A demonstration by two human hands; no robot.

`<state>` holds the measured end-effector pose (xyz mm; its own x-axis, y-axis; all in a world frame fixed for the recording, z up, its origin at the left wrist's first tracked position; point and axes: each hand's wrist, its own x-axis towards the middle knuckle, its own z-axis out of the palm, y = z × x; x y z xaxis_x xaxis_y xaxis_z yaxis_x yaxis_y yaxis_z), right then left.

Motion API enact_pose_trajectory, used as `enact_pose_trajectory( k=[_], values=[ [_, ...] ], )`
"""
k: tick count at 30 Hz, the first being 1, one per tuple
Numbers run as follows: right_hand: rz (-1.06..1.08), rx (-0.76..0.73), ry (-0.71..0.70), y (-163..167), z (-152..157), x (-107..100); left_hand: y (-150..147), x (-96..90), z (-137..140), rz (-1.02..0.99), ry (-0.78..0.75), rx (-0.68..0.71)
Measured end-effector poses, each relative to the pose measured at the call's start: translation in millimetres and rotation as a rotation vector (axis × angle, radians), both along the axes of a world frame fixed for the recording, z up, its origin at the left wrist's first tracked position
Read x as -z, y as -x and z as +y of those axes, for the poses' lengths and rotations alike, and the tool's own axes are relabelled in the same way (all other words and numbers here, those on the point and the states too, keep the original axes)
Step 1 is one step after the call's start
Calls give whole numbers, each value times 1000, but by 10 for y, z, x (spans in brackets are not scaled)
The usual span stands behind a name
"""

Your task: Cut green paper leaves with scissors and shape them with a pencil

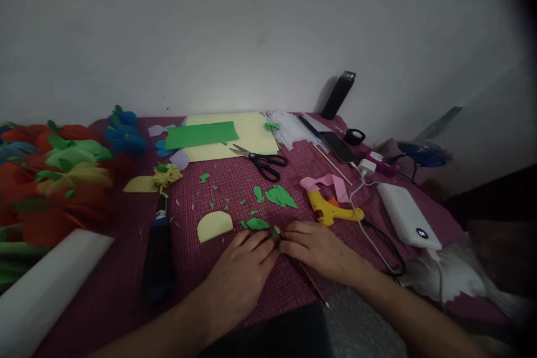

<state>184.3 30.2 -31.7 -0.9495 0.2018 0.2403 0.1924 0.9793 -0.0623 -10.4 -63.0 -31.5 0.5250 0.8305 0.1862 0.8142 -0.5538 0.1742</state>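
Note:
My left hand (249, 263) and my right hand (316, 249) meet at the front of the table, fingertips nearly touching. A small green paper piece (275, 231) is pinched between them, partly hidden by the fingers. From under my right hand a thin dark red stick (310, 278) slants toward the table's front edge; what grips it is hidden. Just beyond the left fingers lies a cut green paper leaf (257, 224). Farther off is a pile of green leaves (281, 196). A pale yellow half-round piece (215, 226) rests left of my left hand.
Black scissors (264, 163) lie by green paper (202, 135) on yellow sheets (251, 123). At right are a yellow glue gun (331, 210), pink strip (325, 180), white power bank (406, 215) with cables, phone (338, 146) and black bottle (339, 95). Colourful paper flowers (62, 179) crowd the left.

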Motion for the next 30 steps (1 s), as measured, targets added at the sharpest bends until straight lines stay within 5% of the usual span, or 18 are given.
enact_pose_trajectory(
  k=[4, 10, 13, 30],
  values=[
    [99, 33, 231, -93, -30, 0, 24, 6, 20, 12, 73, 34],
    [651, 532, 1080, -115, -153, 1, 56, -36, 31, 30, 158, 33],
    [708, 601, 1323, -47, -172, 24, 81, 32, 36, 7, 162, 32],
    [659, 638, 1064, 78, -187, 47, 108, 120, 47, -6, 149, 45]
  ],
)
